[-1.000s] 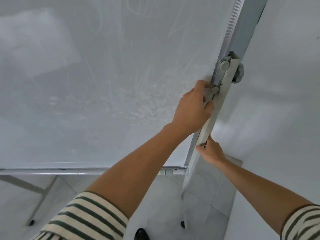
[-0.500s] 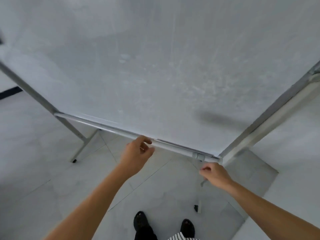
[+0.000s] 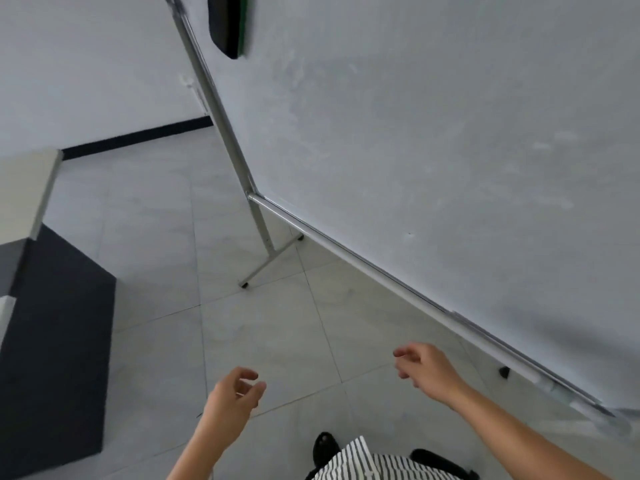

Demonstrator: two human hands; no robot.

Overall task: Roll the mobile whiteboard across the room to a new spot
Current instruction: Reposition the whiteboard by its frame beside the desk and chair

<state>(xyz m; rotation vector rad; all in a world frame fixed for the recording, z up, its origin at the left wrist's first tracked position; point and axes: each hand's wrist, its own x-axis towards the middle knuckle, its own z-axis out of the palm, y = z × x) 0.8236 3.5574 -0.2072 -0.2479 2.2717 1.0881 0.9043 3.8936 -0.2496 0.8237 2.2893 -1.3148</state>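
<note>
The mobile whiteboard [image 3: 433, 140] fills the upper right, its white face smudged. Its metal tray rail [image 3: 381, 271] runs diagonally down to the right, and its left leg [image 3: 263, 244] ends in a foot with a small caster [image 3: 244, 285]. A dark eraser [image 3: 228, 22] sticks near the board's top left edge. My left hand [image 3: 232, 400] hovers over the floor, fingers loosely curled, holding nothing. My right hand [image 3: 427, 370] is also free, below and short of the tray rail, touching nothing.
A dark cabinet [image 3: 55, 341] with a pale top stands at the left. The floor is pale tile [image 3: 156, 237] with a black skirting strip [image 3: 138, 136] along the far wall. My dark shoes [image 3: 325, 445] and striped shirt show at the bottom.
Both hands have let go of the whiteboard: a second ago they gripped its right upright, then touched the tray rail, and now hang free. The view has swung left toward the board's left leg.
</note>
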